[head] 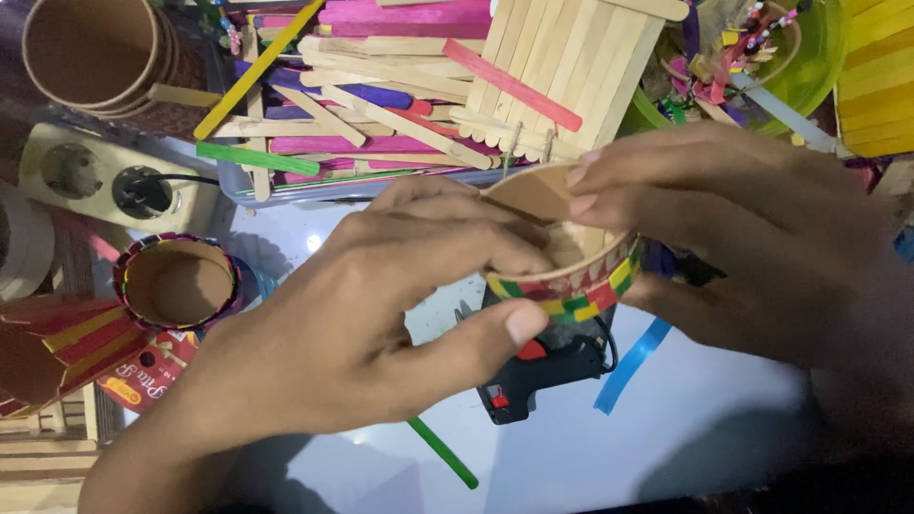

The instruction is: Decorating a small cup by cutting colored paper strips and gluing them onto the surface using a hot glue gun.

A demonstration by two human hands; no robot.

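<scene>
From the head camera, you hold one paper cup (571,249) between both hands, above the middle of the white worktop (685,428). Your left hand (381,314) grasps its near side, thumb pressed against the band of coloured stick pieces (581,290) glued round the rim, fingers curled over the top. Your right hand (752,238) grips the far and right side, fingertips resting on the rim. As far as can be judged, the band covers only the upper ring of the cup; whatever lies lower is hidden by your hands, so the covering looks partly done. One black glue gun (543,366) lies on the worktop just beneath the cup. One finished-looking decorated cup (179,283) stands near the left edge, and a stack of plain brown cups (95,52) sits at the far left corner; their number cannot be told. One green stick (443,452) and one blue strip (630,365) lie loose near you. A tray of many craft sticks (381,105) runs along the far edge, too tangled to count, beside one power strip (105,176).
</scene>
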